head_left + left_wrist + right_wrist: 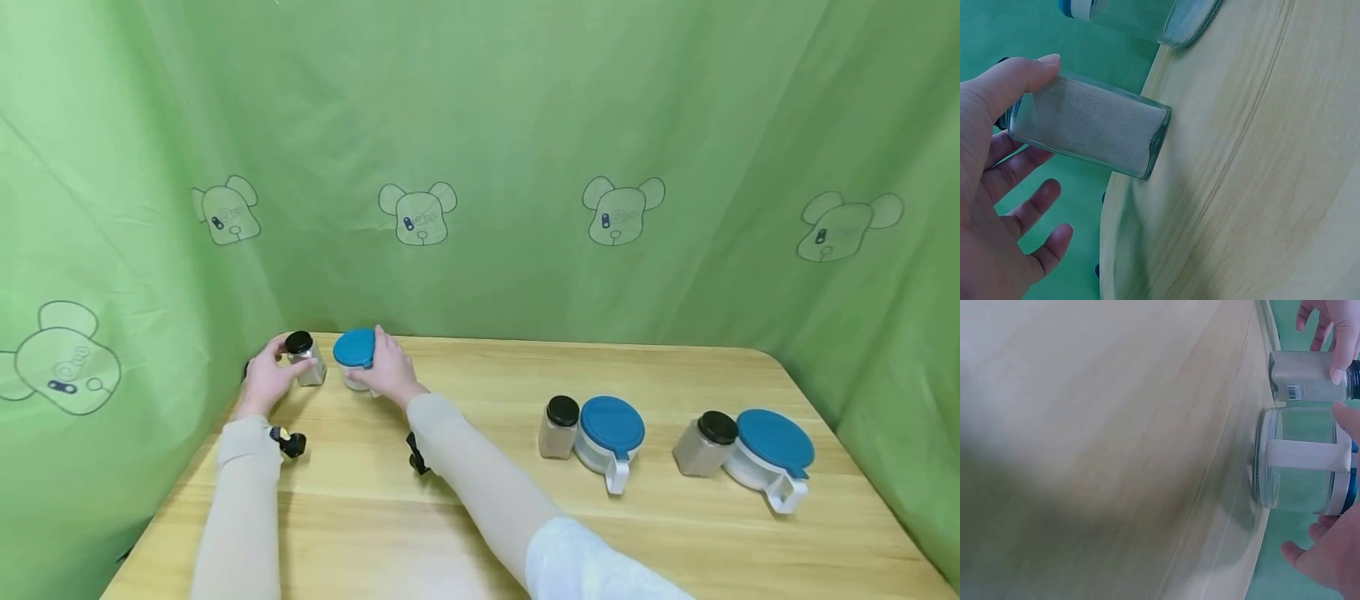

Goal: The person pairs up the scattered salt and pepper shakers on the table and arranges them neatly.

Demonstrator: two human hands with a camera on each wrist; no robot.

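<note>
At the far left corner of the table, my left hand (pixel 268 379) grips a square glass jar (pixel 317 375) with a black lid. Greyish powder fills most of this jar (pixel 1091 125) in the left wrist view; thumb and first fingers hold it near the lid, the other fingers spread free. Just to its right, my right hand (pixel 393 371) holds a round glass jar (pixel 352 347) by its blue-lidded top. The right wrist view shows that jar's white handle (pixel 1307 455) between thumb and fingers. Both jars stand upright, close together, at the table's back edge.
Toward the right of the wooden table (pixel 465 533) stand two more pairs: a black-lidded jar (pixel 557 437) beside a blue-lidded jar (pixel 612 423), and another black-lidded jar (pixel 699 450) beside another blue-lidded jar (pixel 775 439). Green curtains (pixel 517 275) hang behind and at both sides.
</note>
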